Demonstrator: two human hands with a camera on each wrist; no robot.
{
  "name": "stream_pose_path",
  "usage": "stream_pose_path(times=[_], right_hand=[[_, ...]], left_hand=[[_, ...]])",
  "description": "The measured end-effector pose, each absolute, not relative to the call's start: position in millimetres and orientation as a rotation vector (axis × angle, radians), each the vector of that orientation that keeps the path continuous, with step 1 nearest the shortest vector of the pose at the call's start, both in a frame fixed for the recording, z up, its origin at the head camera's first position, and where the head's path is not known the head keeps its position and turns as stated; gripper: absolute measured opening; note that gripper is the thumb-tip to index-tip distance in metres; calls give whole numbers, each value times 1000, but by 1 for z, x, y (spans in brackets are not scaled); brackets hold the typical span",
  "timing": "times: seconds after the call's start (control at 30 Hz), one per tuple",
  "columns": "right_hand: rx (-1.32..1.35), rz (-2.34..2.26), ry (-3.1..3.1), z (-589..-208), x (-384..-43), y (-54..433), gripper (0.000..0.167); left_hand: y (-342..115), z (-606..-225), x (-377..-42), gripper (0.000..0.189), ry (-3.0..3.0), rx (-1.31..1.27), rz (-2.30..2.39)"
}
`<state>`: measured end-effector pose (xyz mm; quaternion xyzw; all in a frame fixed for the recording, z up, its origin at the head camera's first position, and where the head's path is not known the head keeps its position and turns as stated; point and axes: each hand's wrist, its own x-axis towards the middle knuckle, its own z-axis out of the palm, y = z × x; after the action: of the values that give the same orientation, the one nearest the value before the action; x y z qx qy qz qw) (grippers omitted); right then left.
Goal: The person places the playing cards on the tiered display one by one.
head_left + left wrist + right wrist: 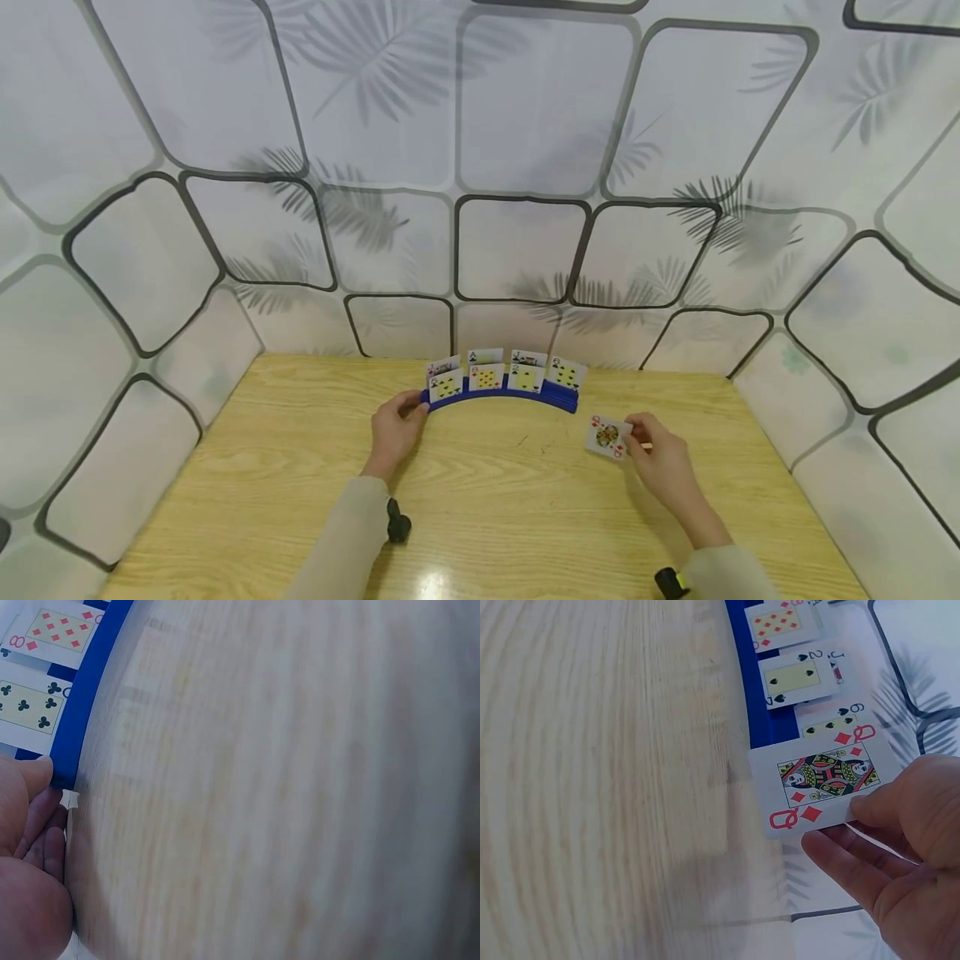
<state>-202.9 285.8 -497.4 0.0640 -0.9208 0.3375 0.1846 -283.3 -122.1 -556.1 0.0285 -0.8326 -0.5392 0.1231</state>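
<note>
A curved blue card holder [558, 398] stands on the table with playing cards upright in two rows. My left hand [396, 433] grips its left end, thumb at the front and fingers partly hidden behind. My right hand [666, 467] pinches the queen of diamonds [606, 437] by one edge, face showing, above the table and to the right of the holder. The front row has a clubs card [28, 705], the eight of diamonds [486, 377] and the two of spades [791, 679]. Behind stand a jack, an ace and another jack, partly covered. The six of spades [566, 374] stands rightmost.
The light wooden table [495, 500] reaches back to a pale curtain-like wall [517, 250] with dark outlines and leaf prints. Similar walls rise at left and right. The holder stands near the table's back edge.
</note>
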Motion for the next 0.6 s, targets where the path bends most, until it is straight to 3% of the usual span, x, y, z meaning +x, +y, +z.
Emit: stream_pose_path(times=[0.6], right_hand=[[197, 992, -2595, -495, -230, 269, 19]], left_hand=[[-123, -557, -285, 27, -2441, 104, -1579]])
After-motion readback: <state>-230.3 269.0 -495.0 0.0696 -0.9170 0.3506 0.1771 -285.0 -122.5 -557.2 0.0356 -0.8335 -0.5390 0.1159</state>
